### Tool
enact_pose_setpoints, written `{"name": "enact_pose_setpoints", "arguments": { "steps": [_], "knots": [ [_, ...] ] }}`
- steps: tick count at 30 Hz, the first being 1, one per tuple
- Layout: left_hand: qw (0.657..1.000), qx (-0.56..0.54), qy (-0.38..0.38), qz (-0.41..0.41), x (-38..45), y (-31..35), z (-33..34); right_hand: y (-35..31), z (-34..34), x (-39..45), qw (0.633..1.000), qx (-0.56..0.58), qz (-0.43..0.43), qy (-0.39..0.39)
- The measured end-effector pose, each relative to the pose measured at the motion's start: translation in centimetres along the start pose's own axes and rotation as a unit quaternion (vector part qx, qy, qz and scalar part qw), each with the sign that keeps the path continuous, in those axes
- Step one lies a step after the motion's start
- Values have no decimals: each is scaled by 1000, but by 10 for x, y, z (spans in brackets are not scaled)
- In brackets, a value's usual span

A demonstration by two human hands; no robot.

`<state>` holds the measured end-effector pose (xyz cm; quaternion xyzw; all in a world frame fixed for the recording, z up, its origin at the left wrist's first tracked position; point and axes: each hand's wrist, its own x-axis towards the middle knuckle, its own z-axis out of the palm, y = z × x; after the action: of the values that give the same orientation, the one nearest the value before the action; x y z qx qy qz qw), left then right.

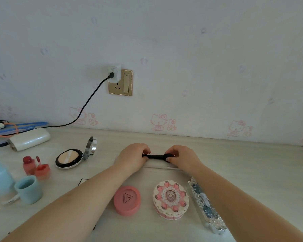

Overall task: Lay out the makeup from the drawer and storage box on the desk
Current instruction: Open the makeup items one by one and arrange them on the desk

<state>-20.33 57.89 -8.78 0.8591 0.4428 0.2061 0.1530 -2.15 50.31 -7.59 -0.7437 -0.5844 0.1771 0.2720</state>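
pink round compact (127,200), cake-shaped case (171,199), silver ornate palette (206,206): front of desk (252,172), side by side. black slim makeup tube (156,156): mid-desk, level, left hand (132,157) and right hand (181,157) gripping its ends. open powder compact (73,157), red lip tint (36,167): left.

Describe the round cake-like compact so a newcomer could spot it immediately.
Start at the pale wooden desk below the gold wall socket. Near its front edge, between the person's forearms, lies the cream-and-pink scalloped round compact. The plain coral round compact to its left has no frills.
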Motion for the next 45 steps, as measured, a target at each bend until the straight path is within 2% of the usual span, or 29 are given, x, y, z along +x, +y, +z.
{"name": "enact_pose_setpoints", "arguments": {
  "steps": [3,7,9,14,17,21,23,27,30,35,37,41,43,45],
  "knots": [
    [999,-34,6,-16,-1,-1,-4,0,-2,-3,999,40,11,6],
    [982,-184,33,-29,-12,3,-30,1,-11,-11,995,91,35,10],
    [975,-221,19,-25,-28,1,-51,1,-15,-18,995,93,34,10],
    [977,-208,10,-41,-81,-18,-92,-29,-16,-41,997,69,-25,39],
    [979,-191,14,-62,-114,-30,-105,-63,0,-66,994,85,-71,18],
    [975,-193,4,-109,-149,-49,-113,-101,28,-105,987,8,-160,-29],
    [967,-215,-8,-139,-164,-59,-113,-119,42,-121,984,8,-170,-49],
    [929,-315,-10,-196,-193,-66,-114,-146,80,-147,980,128,-128,-86],
    [912,-346,-13,-221,-203,-63,-114,-155,108,-154,976,159,-97,-111],
    [875,-414,-10,-252,-207,-60,-110,-167,133,-158,978,186,-66,-60],
    [839,-478,0,-261,-206,-57,-108,-170,135,-160,979,189,-59,-53],
    [717,-626,14,-305,-203,-54,-113,-174,134,-158,981,183,-52,-29],
    [692,-645,20,-324,-203,-55,-115,-176,131,-156,983,176,-48,-24],
    [701,-638,-1,-318,-205,-50,-114,-179,128,-157,982,178,-46,-31]
  ]
}}
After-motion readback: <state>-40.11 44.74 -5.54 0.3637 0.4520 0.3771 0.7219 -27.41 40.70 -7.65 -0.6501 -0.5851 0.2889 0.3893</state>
